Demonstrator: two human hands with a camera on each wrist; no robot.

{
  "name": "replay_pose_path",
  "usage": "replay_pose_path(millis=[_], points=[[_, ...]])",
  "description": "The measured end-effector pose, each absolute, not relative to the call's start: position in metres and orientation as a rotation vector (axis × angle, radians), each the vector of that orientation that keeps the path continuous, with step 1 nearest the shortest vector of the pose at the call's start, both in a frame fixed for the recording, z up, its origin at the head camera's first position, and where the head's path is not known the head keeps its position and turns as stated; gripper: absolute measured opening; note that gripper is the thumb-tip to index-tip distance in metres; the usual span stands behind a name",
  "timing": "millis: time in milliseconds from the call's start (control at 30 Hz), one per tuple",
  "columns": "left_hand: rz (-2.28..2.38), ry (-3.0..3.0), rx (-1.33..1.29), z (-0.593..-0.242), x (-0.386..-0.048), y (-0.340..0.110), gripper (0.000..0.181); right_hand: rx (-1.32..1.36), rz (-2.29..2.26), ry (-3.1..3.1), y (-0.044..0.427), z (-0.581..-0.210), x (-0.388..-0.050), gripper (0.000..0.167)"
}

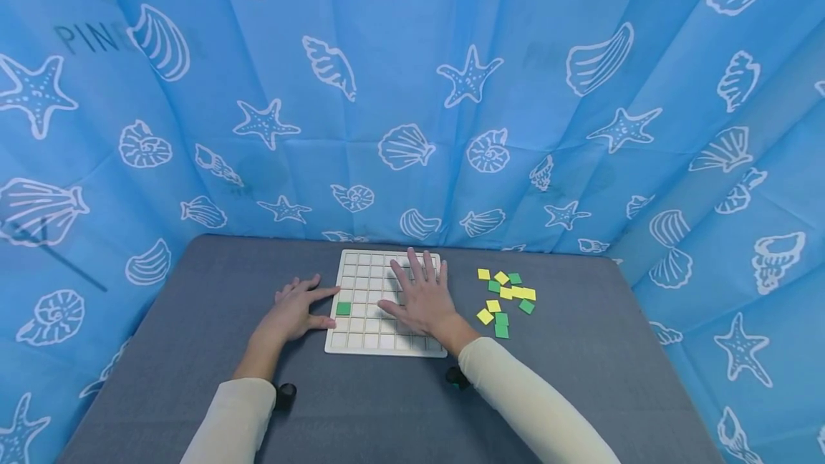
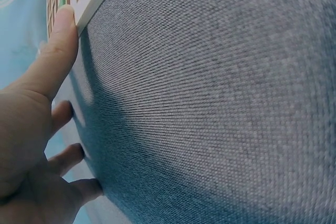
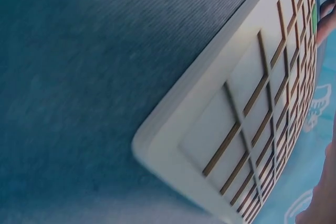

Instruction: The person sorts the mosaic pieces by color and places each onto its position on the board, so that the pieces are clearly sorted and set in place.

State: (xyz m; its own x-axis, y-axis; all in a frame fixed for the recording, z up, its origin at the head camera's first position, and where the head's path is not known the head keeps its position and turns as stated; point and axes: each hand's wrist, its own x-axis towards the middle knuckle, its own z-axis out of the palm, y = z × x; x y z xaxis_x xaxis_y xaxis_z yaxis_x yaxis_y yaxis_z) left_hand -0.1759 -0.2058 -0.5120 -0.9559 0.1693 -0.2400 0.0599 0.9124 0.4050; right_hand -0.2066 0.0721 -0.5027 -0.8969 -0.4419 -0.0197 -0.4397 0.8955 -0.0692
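Observation:
A white grid board (image 1: 358,341) with rounded corners lies on the grey table. One green square tile (image 1: 344,308) sits in a cell near its left edge. My left hand (image 1: 291,312) is at the board's left side, thumb and index finger touching its edge; in the left wrist view the thumb (image 2: 62,30) rests on the rim while other fingertips meet the cloth. Above the board's right half, my right hand (image 1: 425,303) is spread with straight fingers and holds nothing; whether it touches the board I cannot tell. The right wrist view shows the board's near corner (image 3: 163,145) close up.
Right of the board lie several loose yellow tiles (image 1: 484,274) and green tiles (image 1: 501,331), some overlapping. A blue curtain (image 1: 399,185) with white shells hangs behind the grey table (image 1: 361,414). Dark wrist devices (image 1: 286,396) sit by both cuffs.

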Motion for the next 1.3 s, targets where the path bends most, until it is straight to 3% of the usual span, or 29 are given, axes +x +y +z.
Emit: replay_pose_path(millis=[1300], points=[[0.596, 2.814, 0.169, -0.512, -0.175, -0.205, 0.077, -0.572, -0.157, 3.061, 0.152, -0.512, -0.214, 0.086]])
